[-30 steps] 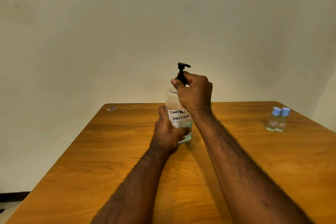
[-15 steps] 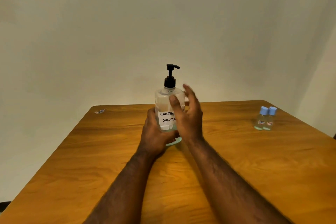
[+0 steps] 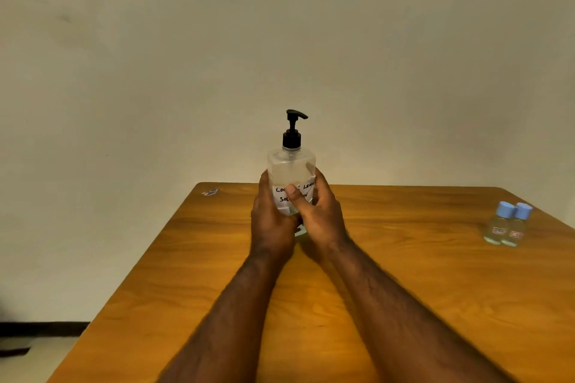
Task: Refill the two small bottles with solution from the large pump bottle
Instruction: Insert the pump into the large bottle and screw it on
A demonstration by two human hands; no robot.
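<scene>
The head view, the only one, shows one large pump bottle [image 3: 291,165], upright near the middle of one wooden table [image 3: 217,289], a little toward its far edge. It is clear and squarish, with one black pump head [image 3: 294,127] whose spout points right, and one white label [image 3: 306,188] with dark handwriting, partly covered. Two bare hands hold its lower half. The left hand [image 3: 270,221] grips the left side, with its fingers wrapped out of sight behind the bottle. The right hand [image 3: 320,221] grips the right side, its thumb lying across the label and its fingers curled round the back, dimly visible through the plastic. A little pale green liquid shows at the base, between the heels of the two hands; I cannot tell whether the base touches the table. Both forearms reach in from the near edge. There are two small bottles, well apart from the hands at the table's right edge: the left small bottle [image 3: 499,224] and the right small bottle [image 3: 518,225] stand upright and touching, each clear, with a blue cap, a small label and a little pale liquid. One small scrap [image 3: 210,192] lies at the far left corner. Behind is a plain pale wall [image 3: 155,71], with a dark baseboard [image 3: 43,328] low on the left.
</scene>
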